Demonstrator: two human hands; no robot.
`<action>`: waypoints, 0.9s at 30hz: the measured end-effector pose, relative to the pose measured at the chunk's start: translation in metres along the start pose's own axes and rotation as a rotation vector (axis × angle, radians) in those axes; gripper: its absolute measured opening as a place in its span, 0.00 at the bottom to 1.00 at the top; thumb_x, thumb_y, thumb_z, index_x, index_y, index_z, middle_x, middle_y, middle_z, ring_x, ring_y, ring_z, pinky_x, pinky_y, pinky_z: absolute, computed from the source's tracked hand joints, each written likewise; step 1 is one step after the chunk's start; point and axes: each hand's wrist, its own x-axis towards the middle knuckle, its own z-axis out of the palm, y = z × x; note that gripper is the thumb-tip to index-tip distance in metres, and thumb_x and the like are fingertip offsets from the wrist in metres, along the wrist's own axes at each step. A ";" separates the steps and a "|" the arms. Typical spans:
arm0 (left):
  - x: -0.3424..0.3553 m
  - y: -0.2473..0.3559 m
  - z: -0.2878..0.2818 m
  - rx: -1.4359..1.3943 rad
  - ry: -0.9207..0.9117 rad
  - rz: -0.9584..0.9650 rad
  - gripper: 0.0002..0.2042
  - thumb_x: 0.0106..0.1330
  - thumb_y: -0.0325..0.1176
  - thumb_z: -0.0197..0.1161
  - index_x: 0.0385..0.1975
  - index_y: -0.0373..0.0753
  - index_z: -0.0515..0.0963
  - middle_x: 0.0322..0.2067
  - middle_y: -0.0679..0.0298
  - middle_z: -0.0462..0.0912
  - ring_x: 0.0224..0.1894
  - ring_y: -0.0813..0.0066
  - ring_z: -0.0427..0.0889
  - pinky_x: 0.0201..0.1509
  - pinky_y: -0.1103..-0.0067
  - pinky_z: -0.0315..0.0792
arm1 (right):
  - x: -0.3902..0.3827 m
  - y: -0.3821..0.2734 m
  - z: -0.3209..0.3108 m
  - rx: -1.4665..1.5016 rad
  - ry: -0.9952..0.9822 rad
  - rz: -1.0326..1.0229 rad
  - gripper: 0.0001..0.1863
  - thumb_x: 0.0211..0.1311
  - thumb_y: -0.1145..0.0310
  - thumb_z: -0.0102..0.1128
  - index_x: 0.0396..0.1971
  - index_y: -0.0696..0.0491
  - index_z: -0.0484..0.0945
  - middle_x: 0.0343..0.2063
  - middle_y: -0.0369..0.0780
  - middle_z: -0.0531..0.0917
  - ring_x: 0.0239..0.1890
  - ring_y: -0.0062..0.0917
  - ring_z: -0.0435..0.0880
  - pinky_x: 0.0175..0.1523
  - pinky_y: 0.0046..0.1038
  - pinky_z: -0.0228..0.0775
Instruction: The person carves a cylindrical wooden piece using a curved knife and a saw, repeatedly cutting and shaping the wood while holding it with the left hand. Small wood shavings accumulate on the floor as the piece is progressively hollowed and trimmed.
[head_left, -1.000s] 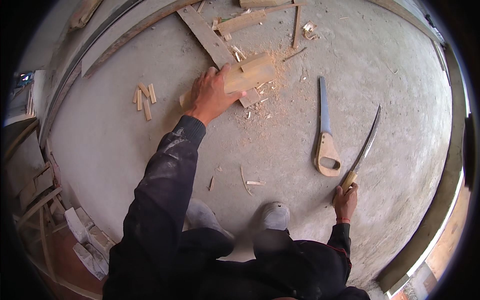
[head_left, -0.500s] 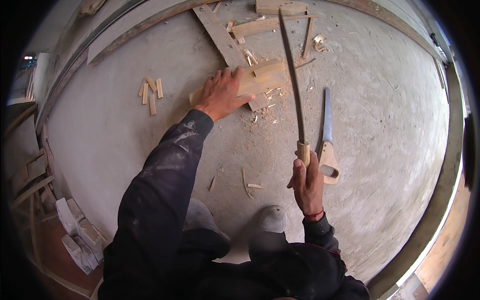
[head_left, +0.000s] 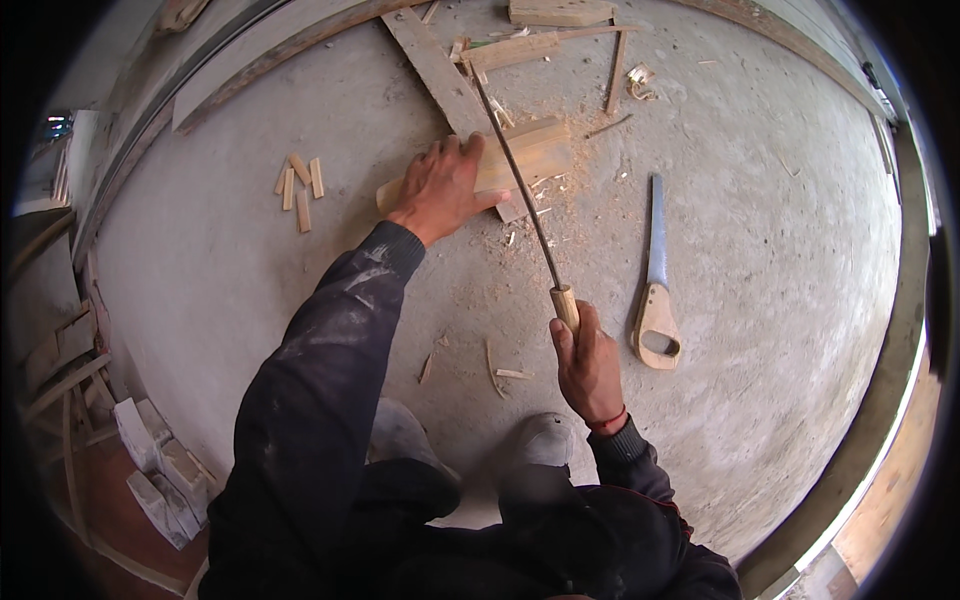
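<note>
My left hand (head_left: 440,190) spans a pale wooden block (head_left: 548,160), its thumb on the near side and its fingers over the far side. The block lies across a flat plank (head_left: 425,60) on the floor. In my right hand (head_left: 590,368) is a machete (head_left: 523,190), gripped by its wooden handle. Its long dark blade points away and to the left, seen nearly edge-on, and passes in front of the block. Whether it touches the wood, I cannot tell. A handsaw (head_left: 657,290) with a wooden handle lies to the right of my right hand.
Several short wood strips (head_left: 303,190) lie on the concrete floor (head_left: 770,290) at the left. Shavings and sawdust surround the block. More scrap wood (head_left: 515,50) lies at the far side. My shoes (head_left: 545,440) are close below. White blocks (head_left: 160,470) are stacked at the lower left.
My right hand has moved left, and the machete has swung left and tilted, so its blade now crosses in front of the block. My left hand has stayed on the block.
</note>
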 end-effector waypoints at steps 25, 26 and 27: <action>0.000 -0.002 0.000 0.031 -0.035 -0.004 0.43 0.65 0.60 0.74 0.69 0.30 0.69 0.50 0.42 0.81 0.55 0.43 0.84 0.58 0.55 0.80 | 0.001 0.006 0.001 -0.027 0.005 -0.004 0.15 0.78 0.67 0.59 0.55 0.59 0.69 0.28 0.56 0.83 0.30 0.58 0.84 0.33 0.51 0.73; 0.001 -0.002 0.000 0.028 -0.039 -0.003 0.43 0.65 0.60 0.74 0.69 0.30 0.69 0.50 0.42 0.81 0.55 0.43 0.84 0.58 0.55 0.80 | 0.001 0.007 0.001 -0.025 0.003 0.002 0.15 0.78 0.67 0.59 0.55 0.59 0.69 0.28 0.56 0.83 0.30 0.58 0.84 0.33 0.51 0.73; 0.001 -0.002 0.001 0.024 -0.044 -0.002 0.44 0.65 0.60 0.74 0.69 0.30 0.69 0.50 0.42 0.81 0.55 0.43 0.84 0.58 0.55 0.80 | 0.001 0.006 0.001 -0.024 0.001 0.007 0.15 0.78 0.67 0.59 0.55 0.59 0.69 0.28 0.56 0.83 0.30 0.58 0.84 0.33 0.51 0.73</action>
